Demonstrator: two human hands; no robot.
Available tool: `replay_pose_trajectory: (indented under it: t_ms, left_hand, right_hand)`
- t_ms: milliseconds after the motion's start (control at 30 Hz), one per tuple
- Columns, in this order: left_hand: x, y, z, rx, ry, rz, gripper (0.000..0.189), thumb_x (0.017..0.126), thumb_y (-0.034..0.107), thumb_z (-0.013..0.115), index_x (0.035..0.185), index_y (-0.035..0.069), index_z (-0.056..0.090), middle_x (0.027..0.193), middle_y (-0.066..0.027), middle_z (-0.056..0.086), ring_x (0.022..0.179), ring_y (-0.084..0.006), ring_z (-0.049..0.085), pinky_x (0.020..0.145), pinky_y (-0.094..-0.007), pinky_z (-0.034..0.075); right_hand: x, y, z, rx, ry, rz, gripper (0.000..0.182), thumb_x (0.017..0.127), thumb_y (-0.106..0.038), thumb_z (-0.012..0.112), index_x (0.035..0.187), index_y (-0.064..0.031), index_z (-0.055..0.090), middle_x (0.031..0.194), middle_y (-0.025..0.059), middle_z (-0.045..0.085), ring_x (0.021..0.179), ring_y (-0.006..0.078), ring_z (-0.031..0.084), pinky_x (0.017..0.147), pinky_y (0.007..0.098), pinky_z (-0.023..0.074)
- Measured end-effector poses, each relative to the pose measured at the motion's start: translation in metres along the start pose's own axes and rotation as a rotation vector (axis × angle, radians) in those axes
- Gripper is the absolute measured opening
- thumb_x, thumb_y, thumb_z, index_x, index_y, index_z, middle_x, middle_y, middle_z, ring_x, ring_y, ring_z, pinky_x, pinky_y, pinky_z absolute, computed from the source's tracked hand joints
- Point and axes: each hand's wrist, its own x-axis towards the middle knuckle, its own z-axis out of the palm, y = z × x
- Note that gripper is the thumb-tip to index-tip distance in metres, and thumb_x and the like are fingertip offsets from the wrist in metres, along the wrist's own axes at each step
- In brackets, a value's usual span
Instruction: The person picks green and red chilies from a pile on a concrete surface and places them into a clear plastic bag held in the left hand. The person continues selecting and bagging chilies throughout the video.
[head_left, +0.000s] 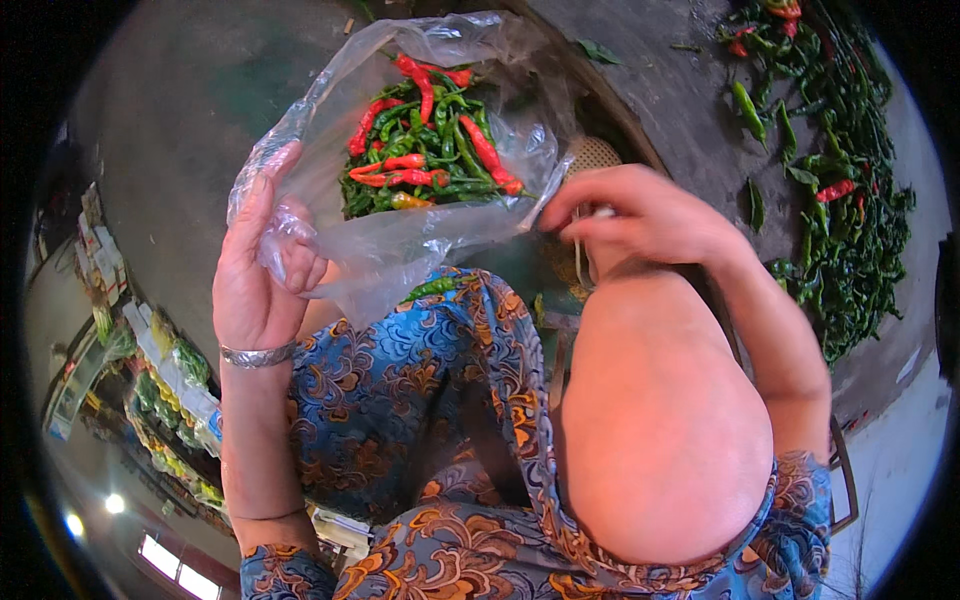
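Note:
A clear plastic bag is spread with its mouth towards me. Inside it lie red chili peppers and green chili peppers, with an orange one near the rim. My left hand, with a silver bracelet at its wrist, grips the bag's left edge, and film is bunched about the fingers. At the right edge of the mouth, my right hand pinches the film; it is slightly blurred. One green chili pepper rests on the patterned blue dress below the bag.
A large heap of green chili peppers, with a few red ones, covers the floor at right. Loose chilies and leaves lie beside it. A perforated tan shoe shows behind my right hand. Shelves of bagged vegetables stand at far left.

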Motion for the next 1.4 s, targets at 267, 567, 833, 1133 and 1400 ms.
replay_pose_trajectory:
  t_ms: [267, 567, 833, 1133, 1400]
  left_hand:
    - [0.001, 0.000, -0.006, 0.004, -0.015, 0.008, 0.045, 0.103, 0.027, 0.047, 0.142, 0.005, 0.043, 0.068, 0.0014, 0.050, 0.042, -0.0062, 0.035, 0.041, -0.0238, 0.026]
    - [-0.003, 0.003, -0.007, -0.024, 0.014, 0.017, 0.046, 0.103, 0.027, 0.046, 0.143, 0.005, 0.042, 0.071, 0.0001, 0.053, 0.044, -0.0062, 0.036, 0.043, -0.0233, 0.028]
    - [-0.004, 0.006, -0.008, -0.070, 0.024, 0.040, 0.042, 0.103, 0.025, 0.047, 0.137, 0.002, 0.048, 0.066, -0.0004, 0.052, 0.046, -0.0075, 0.040, 0.044, -0.0238, 0.031]
    - [0.000, 0.008, -0.008, -0.066, 0.022, 0.023, 0.044, 0.103, 0.026, 0.046, 0.140, 0.002, 0.045, 0.068, -0.0008, 0.052, 0.046, -0.0072, 0.039, 0.044, -0.0235, 0.030]
    - [-0.010, 0.001, -0.021, 0.047, 0.065, -0.011, 0.048, 0.103, 0.031, 0.044, 0.144, 0.006, 0.041, 0.072, 0.0025, 0.056, 0.040, -0.0041, 0.033, 0.040, -0.0209, 0.027]
  right_hand:
    - [0.129, -0.011, 0.100, -0.161, -0.989, 0.236, 0.068, 0.089, -0.023, 0.067, 0.148, -0.0120, 0.035, 0.102, 0.0117, 0.068, 0.080, 0.0224, 0.065, 0.076, 0.0355, 0.0510]
    - [0.140, 0.034, 0.144, 0.049, -0.984, 0.151, 0.076, 0.088, -0.033, 0.070, 0.150, -0.0070, 0.034, 0.135, 0.0178, 0.056, 0.116, 0.0268, 0.059, 0.096, 0.0368, 0.0457]
    - [0.152, 0.056, 0.155, 0.038, -0.758, 0.086, 0.062, 0.087, -0.016, 0.068, 0.143, -0.0074, 0.043, 0.123, 0.0119, 0.064, 0.103, 0.0197, 0.064, 0.091, 0.0377, 0.0503]
    - [0.145, 0.045, 0.132, 0.165, -0.852, 0.240, 0.044, 0.080, -0.009, 0.072, 0.123, -0.0107, 0.063, 0.104, 0.0036, 0.067, 0.098, 0.0173, 0.061, 0.081, 0.0331, 0.0495]
    - [0.130, 0.020, 0.060, 0.641, -0.949, 0.073, 0.037, 0.089, -0.011, 0.068, 0.124, -0.0048, 0.061, 0.104, 0.0013, 0.066, 0.093, 0.0100, 0.058, 0.083, 0.0270, 0.0477]
